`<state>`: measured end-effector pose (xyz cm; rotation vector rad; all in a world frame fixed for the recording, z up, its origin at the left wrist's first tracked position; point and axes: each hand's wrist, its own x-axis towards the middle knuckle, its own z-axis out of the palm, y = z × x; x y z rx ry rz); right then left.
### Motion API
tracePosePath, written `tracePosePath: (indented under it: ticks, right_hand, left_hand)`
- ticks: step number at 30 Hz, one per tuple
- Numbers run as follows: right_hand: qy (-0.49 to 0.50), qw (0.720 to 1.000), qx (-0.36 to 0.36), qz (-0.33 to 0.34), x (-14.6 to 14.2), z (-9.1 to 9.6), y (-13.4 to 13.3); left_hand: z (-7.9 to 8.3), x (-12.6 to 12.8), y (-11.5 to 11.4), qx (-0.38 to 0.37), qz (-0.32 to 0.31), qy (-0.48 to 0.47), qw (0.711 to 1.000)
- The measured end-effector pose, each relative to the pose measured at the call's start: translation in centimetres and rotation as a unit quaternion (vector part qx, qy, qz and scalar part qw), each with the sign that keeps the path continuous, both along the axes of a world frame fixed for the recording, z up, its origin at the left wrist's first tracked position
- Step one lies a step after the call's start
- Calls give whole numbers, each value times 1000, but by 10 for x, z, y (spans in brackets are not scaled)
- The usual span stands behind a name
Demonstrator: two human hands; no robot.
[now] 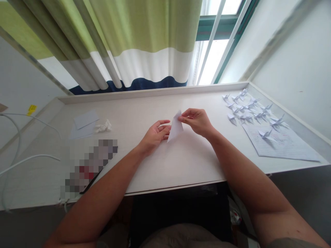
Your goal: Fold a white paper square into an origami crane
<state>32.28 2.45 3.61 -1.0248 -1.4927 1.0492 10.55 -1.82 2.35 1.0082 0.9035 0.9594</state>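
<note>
A white sheet of paper folded into a triangle (175, 127) stands up off the white desk (160, 162) in the middle of the view. My right hand (197, 121) pinches its upper right edge with the fingers pressed together. My left hand (156, 134) holds its left side, fingers curled against the paper, thumb on top.
Several folded white paper cranes (248, 110) lie at the right of the desk, one on a lined sheet (281, 144). At the left lie blank paper squares (85, 120), a crumpled paper ball (103, 126), a blurred-out object (88, 165) and white cables (15, 162). A curtain hangs behind.
</note>
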Motion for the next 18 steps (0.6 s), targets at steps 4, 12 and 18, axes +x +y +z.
tracePosePath:
  ticks: [4, 12, 18]
  right_hand:
    - [-42, 999, -13, -14, 1, 0, 1]
    - [-16, 998, -58, 22, 1, 3, -2]
    - [95, 988, -110, 59, -2, 10, -7]
  left_hand:
    - [-2, -2, 2, 48, 61, 29, 997]
    - [-5, -7, 9, 124, 172, 25, 977]
    - [0, -8, 8, 87, 207, -45, 973]
